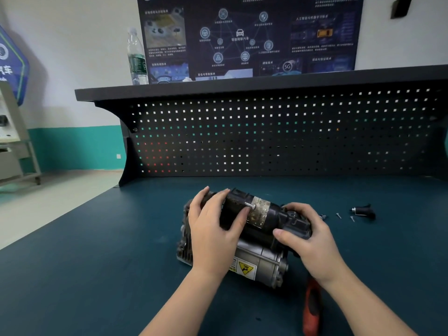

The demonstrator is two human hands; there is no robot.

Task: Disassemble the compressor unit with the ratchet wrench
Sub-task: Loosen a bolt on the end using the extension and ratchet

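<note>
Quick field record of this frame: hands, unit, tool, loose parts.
left hand: laid over the black cylinder of the compressor, fingers fairly straight
right hand: curled round the black end cap
wrench: red-handled tool lies on the bench under the right forearm, not held
loose parts: small screws and a black fitting right of the unit
bottle: on the shelf

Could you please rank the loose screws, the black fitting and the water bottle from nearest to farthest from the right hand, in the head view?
From the right hand:
1. Loose screws, on the mat just right of the compressor.
2. Black fitting, further right on the mat.
3. Water bottle, up on the shelf at the far left.
</note>
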